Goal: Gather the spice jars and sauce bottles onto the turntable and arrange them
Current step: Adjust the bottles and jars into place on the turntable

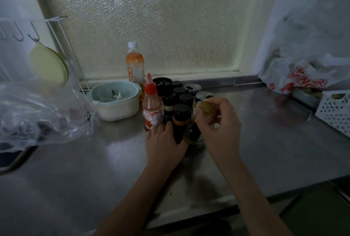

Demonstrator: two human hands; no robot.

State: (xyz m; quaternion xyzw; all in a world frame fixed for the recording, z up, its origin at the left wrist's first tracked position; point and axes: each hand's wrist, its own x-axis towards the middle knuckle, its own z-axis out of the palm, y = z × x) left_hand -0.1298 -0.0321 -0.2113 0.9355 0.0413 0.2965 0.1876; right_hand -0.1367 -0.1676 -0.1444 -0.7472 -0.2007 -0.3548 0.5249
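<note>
Several black-lidded spice jars [186,98] stand packed together in the middle of the steel counter; the turntable beneath them is hidden. A red-capped sauce bottle [152,103] stands at the cluster's left side. My left hand [164,141] wraps the base of a dark jar with an orange band [180,120] at the front. My right hand [217,120] pinches the olive-green cap of a small bottle [205,108] at the cluster's right front. A tall bottle of orange liquid [134,63] with a white cap stands behind.
A pale bowl [116,101] sits left of the cluster. A clear plastic bag [39,114] lies at far left under a wire rack [62,46]. At right are a printed plastic bag [299,78] and a white perforated basket [335,110]. A frosted window [151,21] lies behind.
</note>
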